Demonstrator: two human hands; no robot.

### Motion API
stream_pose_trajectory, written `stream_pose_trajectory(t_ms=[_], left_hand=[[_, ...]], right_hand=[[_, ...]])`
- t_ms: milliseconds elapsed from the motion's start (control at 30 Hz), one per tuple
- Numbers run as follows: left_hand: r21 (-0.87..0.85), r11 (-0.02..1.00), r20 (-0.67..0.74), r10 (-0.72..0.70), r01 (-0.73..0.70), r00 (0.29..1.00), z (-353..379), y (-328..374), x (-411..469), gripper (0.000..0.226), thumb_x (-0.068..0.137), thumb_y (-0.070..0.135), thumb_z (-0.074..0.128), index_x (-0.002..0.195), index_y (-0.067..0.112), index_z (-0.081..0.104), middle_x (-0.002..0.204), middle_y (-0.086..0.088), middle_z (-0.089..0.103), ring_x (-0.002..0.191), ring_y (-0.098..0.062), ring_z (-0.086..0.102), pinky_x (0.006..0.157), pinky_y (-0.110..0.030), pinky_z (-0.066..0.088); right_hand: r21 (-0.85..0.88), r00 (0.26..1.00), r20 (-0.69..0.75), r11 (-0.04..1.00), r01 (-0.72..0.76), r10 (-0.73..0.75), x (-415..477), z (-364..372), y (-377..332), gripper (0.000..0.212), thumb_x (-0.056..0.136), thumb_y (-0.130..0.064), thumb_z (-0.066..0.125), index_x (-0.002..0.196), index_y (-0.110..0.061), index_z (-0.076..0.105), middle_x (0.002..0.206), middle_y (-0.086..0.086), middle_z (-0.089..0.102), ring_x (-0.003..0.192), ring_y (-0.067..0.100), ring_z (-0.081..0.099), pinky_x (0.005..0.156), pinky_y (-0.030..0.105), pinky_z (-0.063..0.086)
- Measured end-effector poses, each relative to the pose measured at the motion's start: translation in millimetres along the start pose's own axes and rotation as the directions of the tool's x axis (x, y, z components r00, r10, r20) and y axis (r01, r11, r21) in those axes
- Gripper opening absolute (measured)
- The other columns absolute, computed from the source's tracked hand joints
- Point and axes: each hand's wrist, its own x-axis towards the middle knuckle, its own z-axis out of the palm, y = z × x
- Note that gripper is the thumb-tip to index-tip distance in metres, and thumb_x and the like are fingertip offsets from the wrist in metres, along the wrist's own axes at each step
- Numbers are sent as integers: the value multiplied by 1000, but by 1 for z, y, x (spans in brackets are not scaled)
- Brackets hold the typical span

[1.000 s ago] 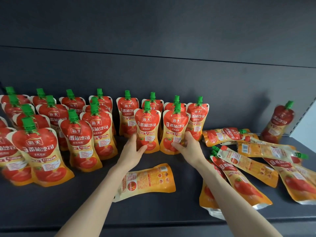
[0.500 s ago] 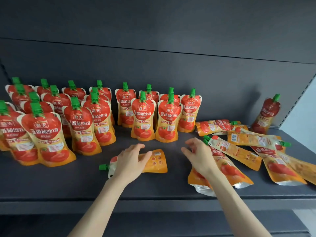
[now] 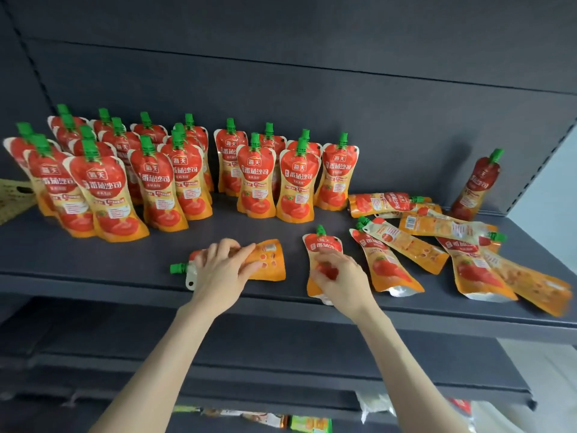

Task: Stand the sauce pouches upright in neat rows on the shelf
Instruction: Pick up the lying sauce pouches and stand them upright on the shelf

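Several red-and-orange sauce pouches with green caps (image 3: 293,182) stand upright in rows at the back left of the dark shelf (image 3: 93,260). My left hand (image 3: 223,270) lies on a flat pouch (image 3: 268,260) whose cap points left, fingers curled over it. My right hand (image 3: 340,276) grips another pouch (image 3: 323,245) near the shelf's front edge, cap pointing away from me. Several more pouches (image 3: 402,245) lie flat in a heap to the right.
One pouch (image 3: 476,185) leans upright against the back wall at the far right. A perforated upright (image 3: 537,176) marks the shelf's right end. A lower shelf (image 3: 281,370) sits below, with colourful packets at the bottom. A yellowish object (image 3: 12,198) shows at the left edge.
Both hands drew back from the standing pouches toward the front. The left hand settled on the flat pouch; the right hand took hold of a pouch from the heap's left side.
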Motion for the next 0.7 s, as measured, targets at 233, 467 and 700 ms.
stream_pose_trajectory(t_ms=[233, 467, 700], left_hand=[[-186, 981, 55, 65, -54, 996, -3, -6, -11, 64, 84, 56, 14, 123, 31, 59, 124, 8, 56, 126, -24, 41, 103, -38, 15], [-335, 914, -91, -275, 230, 957, -3, 27, -14, 45, 74, 64, 50, 75, 22, 68, 110, 1, 63, 128, -27, 41, 103, -48, 15], [-363, 836, 31, -430, 411, 902, -18, 39, -24, 75, 74, 52, 68, 133, 13, 43, 137, -14, 37, 127, -32, 30, 98, -43, 36]], right_hand=[[125, 995, -2, 987, -96, 97, -1, 2, -2, 46, 88, -36, 59, 129, -16, 53, 142, 4, 39, 127, 26, 41, 104, 42, 39], [7, 987, 3, 987, -163, 163, 3, 5, -4, 35, 91, -41, 51, 123, -29, 59, 133, 10, 54, 123, 33, 42, 106, 39, 31], [16, 974, -19, 974, -225, 226, -1, 5, -5, 51, 87, -42, 59, 130, -17, 48, 131, 9, 51, 120, 30, 41, 101, 39, 35]])
